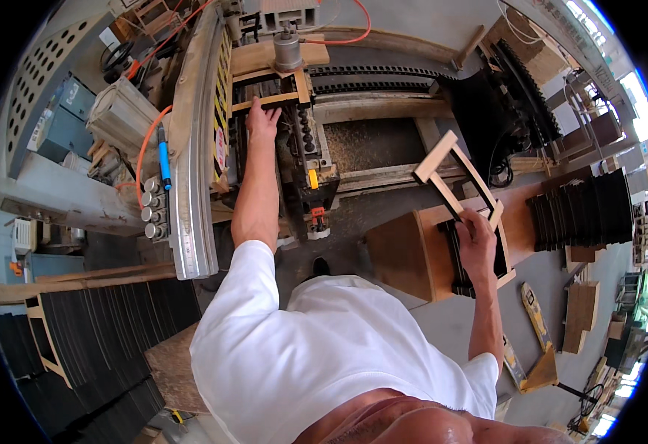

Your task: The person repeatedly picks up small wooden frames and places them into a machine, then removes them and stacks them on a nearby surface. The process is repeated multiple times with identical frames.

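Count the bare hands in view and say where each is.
2: the left hand is at a wooden frame on the machine; the right hand grips another frame.

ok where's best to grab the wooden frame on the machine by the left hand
The wooden frame is probably best taken by its near rail, from the person's side: that slim, straight bar faces the body, where the left hand is, while a metal cylinder stands toward the far side.
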`<state>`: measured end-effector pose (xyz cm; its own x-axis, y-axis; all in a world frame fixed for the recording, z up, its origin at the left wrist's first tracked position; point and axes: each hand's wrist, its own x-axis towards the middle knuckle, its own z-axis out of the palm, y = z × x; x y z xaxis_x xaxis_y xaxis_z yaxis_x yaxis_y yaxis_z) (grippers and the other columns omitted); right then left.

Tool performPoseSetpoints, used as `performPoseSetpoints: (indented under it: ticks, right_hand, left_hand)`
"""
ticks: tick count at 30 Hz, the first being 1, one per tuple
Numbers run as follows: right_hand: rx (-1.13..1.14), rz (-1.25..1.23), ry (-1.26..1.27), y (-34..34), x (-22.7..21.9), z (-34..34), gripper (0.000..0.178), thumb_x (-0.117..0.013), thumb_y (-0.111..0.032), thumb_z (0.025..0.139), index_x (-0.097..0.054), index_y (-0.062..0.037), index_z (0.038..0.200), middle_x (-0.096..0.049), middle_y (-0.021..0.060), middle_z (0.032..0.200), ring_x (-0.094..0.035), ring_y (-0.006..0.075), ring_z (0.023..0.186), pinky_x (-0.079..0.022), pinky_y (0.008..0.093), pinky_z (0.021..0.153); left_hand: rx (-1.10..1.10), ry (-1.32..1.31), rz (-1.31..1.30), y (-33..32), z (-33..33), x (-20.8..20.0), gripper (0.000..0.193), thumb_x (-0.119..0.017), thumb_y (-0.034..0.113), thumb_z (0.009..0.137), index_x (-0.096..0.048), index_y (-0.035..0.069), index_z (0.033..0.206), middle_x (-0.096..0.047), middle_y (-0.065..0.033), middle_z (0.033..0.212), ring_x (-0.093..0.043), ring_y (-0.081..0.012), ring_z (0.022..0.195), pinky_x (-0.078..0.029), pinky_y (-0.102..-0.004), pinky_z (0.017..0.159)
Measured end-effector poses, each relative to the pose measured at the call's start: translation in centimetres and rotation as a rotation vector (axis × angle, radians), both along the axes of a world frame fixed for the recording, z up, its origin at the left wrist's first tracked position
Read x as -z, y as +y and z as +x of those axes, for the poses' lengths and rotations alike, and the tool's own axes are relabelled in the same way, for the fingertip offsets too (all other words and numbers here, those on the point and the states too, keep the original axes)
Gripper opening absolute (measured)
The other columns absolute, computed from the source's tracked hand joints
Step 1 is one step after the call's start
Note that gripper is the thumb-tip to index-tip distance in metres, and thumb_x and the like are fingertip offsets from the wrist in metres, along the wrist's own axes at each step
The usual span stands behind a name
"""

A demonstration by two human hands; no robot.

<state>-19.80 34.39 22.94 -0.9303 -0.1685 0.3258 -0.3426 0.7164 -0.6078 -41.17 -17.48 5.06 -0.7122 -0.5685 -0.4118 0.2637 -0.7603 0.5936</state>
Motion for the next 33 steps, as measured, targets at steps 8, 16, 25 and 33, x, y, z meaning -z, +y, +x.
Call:
performPoseSetpoints:
  ticks: [8,16,25,33]
  right_hand:
    - [-0.382,0.123,0.175,-12.0,0.8,-8.9,0.017,-0.065,-0.002,0.079,-0.061,-0.0067,0.095,-0.065,0.0105,0.090,-0.060,0.0320,0.088,-0.049,0.0413,0.077]
    - [-0.763,0.191,0.300,-27.9,7.7,-15.8,0.015,-0.064,-0.009,0.081,-0.062,-0.0069,0.095,-0.066,0.0084,0.092,-0.059,0.0319,0.093,-0.047,0.0424,0.085]
    - [-0.914,0.277,0.183,-30.9,10.1,-17.8,0.023,-0.067,-0.013,0.080,-0.055,-0.0078,0.099,-0.066,0.0128,0.092,-0.060,0.0335,0.096,-0.046,0.0447,0.084]
    - [-0.958,0.153,0.249,-35.8,12.3,-25.2,0.022,-0.065,-0.009,0.078,-0.053,-0.0057,0.097,-0.066,0.0169,0.087,-0.061,0.0386,0.087,-0.046,0.0472,0.079]
  left_hand:
    - [0.041,-0.006,0.048,3.0,5.0,0.5,0.048,-0.061,0.020,0.095,-0.042,-0.003,0.133,-0.045,-0.0218,0.131,-0.047,-0.0358,0.123,-0.053,-0.0484,0.095]
    - [0.222,0.233,0.099,7.7,15.0,2.1,0.018,-0.054,0.004,0.089,-0.057,0.003,0.106,-0.061,-0.0099,0.104,-0.058,-0.0267,0.103,-0.045,-0.0467,0.099]
    - [0.100,0.317,0.082,9.2,14.9,1.6,0.020,-0.056,0.009,0.094,-0.055,0.006,0.114,-0.060,-0.0074,0.111,-0.055,-0.0248,0.109,-0.040,-0.0478,0.103]
    - [0.041,0.150,-0.009,14.2,22.4,-0.5,0.036,-0.048,0.010,0.100,-0.044,0.007,0.136,-0.053,-0.0091,0.135,-0.048,-0.0260,0.129,-0.038,-0.0447,0.107]
